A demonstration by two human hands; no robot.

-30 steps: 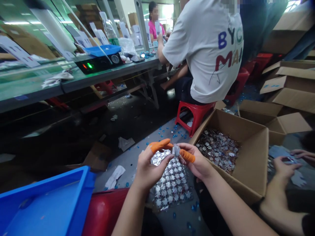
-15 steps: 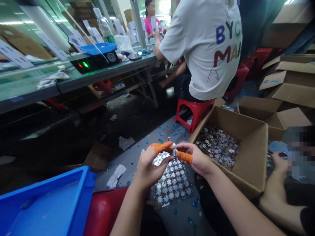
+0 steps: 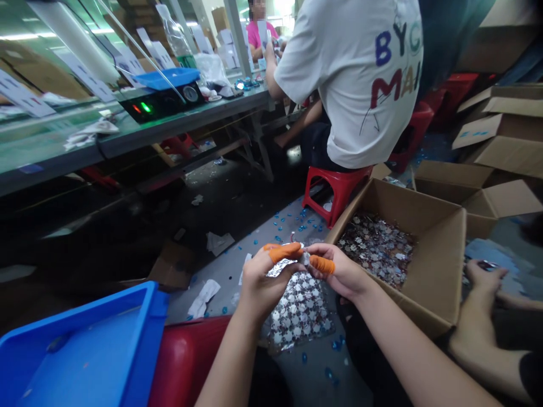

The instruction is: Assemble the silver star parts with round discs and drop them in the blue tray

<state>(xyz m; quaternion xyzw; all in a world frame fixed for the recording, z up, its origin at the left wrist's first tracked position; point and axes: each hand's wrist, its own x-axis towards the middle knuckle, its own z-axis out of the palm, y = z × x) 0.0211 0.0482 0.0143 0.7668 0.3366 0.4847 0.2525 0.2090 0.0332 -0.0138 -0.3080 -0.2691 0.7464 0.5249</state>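
My left hand (image 3: 267,280) and my right hand (image 3: 339,272) meet in front of me, each with an orange finger cot (image 3: 284,252) on a fingertip. Between those fingertips they pinch a small silvery piece (image 3: 305,258), mostly hidden by the fingers. Under my hands, on my lap or the floor, lies a foil sheet (image 3: 300,312) with a repeating pattern of silver-and-dark shapes. To my right stands an open cardboard box (image 3: 441,265) holding a heap of similar silver pieces (image 3: 375,249).
A blue plastic tray (image 3: 76,356) and a red stool (image 3: 186,356) sit at lower left. Blue beads lie scattered on the floor. A co-worker in a white T-shirt (image 3: 352,85) sits ahead, beside a long workbench (image 3: 139,133). Another person's hand (image 3: 483,276) works at right.
My hands have stayed pinched on the small piece, shifting only slightly. The other person's hand at right has moved, and the whole scene has shifted a little in view.
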